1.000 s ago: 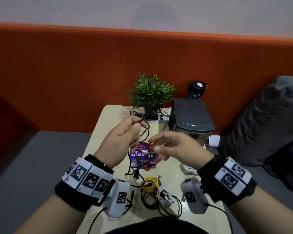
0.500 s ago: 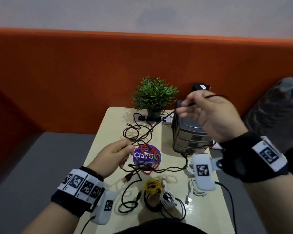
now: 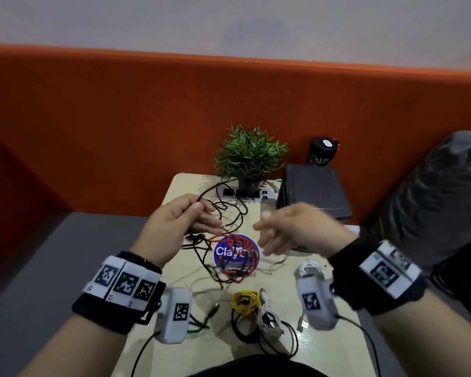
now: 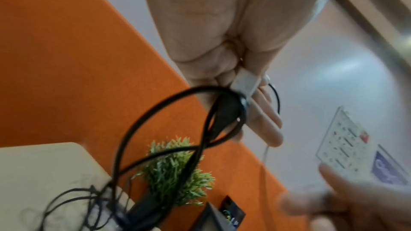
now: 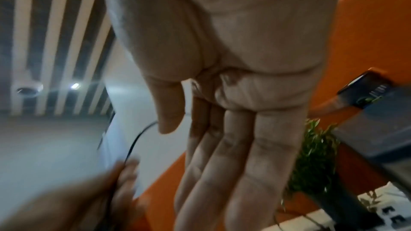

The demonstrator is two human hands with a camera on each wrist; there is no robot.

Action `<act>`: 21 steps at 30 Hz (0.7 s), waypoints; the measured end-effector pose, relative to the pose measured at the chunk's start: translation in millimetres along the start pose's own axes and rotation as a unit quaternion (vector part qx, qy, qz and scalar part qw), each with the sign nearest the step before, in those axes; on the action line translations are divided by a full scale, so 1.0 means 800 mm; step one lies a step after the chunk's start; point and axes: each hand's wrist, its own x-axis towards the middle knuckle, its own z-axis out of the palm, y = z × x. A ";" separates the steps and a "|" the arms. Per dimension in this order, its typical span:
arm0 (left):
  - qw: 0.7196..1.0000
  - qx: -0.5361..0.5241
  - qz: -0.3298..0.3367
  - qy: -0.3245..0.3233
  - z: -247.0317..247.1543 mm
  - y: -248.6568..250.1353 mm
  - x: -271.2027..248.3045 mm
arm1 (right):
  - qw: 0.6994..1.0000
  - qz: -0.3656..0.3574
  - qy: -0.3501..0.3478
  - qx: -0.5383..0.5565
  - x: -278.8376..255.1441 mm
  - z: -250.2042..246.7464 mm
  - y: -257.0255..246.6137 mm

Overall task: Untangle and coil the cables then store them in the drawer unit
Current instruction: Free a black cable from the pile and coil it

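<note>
- Above the table's [image 3: 152,346] middle, the left hand [image 3: 174,227] pinches a black cable [image 3: 230,213] between thumb and fingers; the left wrist view shows several loops of it gathered at the fingers [image 4: 264,122], with a plug end against them.
- From that hand the black cable trails down in loose loops to the table, toward the far edge and the power strip [image 3: 245,193].
- Just right of it, the right hand [image 3: 297,229] hangs over the table with fingers [image 5: 233,164] straight and spread, holding nothing; it is motion-blurred.
- At the table's centre, a red cable [image 3: 237,257] lies tangled with black wire over a round blue sticker [image 3: 229,253].
- Near the front edge sit a yellow coil [image 3: 246,302], a white bundle [image 3: 268,319] and a black coil [image 3: 245,331], touching one another.
- Another white bundle [image 3: 310,269] lies by the right edge.
- At the far right corner stands the drawer unit [image 3: 314,190], drawers not visible from here; a potted plant [image 3: 249,156] stands at the far edge beside it.
</note>
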 end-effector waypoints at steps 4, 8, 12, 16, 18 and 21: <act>0.998 -0.045 0.026 -0.043 0.021 0.025 -0.003 | 0.987 -0.069 -0.070 -0.125 0.009 0.055 0.009; 0.995 -0.071 0.047 -0.052 0.029 0.038 -0.003 | 0.987 -0.100 -0.060 -0.114 0.016 0.088 0.017; 0.994 -0.075 0.061 -0.048 0.022 0.034 -0.001 | 0.988 -0.147 0.035 -0.022 0.020 0.095 0.013; 0.995 -0.074 0.056 -0.045 0.019 0.025 -0.003 | 0.984 -0.160 0.044 -0.065 0.023 0.094 0.006; 0.996 -0.061 0.059 -0.041 0.018 0.024 -0.004 | 0.984 -0.161 0.048 -0.066 0.024 0.091 0.006; 0.996 -0.048 0.071 -0.020 0.013 0.026 -0.004 | 0.985 -0.153 0.065 -0.040 0.028 0.083 0.010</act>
